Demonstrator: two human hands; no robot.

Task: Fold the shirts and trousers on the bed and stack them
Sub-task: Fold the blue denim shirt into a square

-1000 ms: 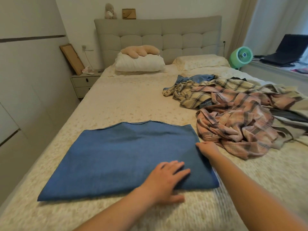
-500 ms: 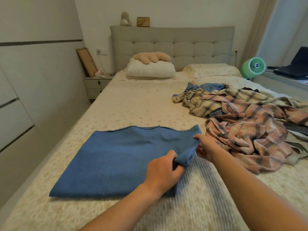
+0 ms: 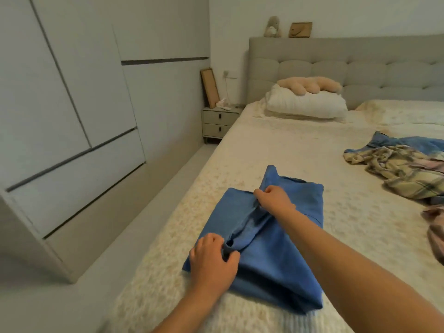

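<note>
One blue denim-like garment lies partly folded on the near part of the cream patterned bed, toward its left edge. Whether it is a shirt or trousers cannot be told from its folded shape. Two bare hands are on it. The left hand is at the near end of a raised fold running up the middle of the cloth, its fingers curled and pinching that fold. The right hand is at the far end of the same fold, fingers clamped on the cloth, with a point of blue fabric standing up just beyond it.

To the right, well apart from the blue garment, lies one loose heap of unfolded clothes: a yellowish plaid piece, a blue piece behind it and a pinkish plaid piece at the frame's right edge. The heap is cut off by the frame, so the pieces in it cannot be counted for sure.

At the head of the bed sits one white pillow with one beige plush toy on top; a second pillow to the right is cut off. One grey padded headboard carries one small soft toy and one small frame, both too blurred to make out. One two-drawer bedside cabinet stands left of the bed, beside pale wardrobe doors.
</note>
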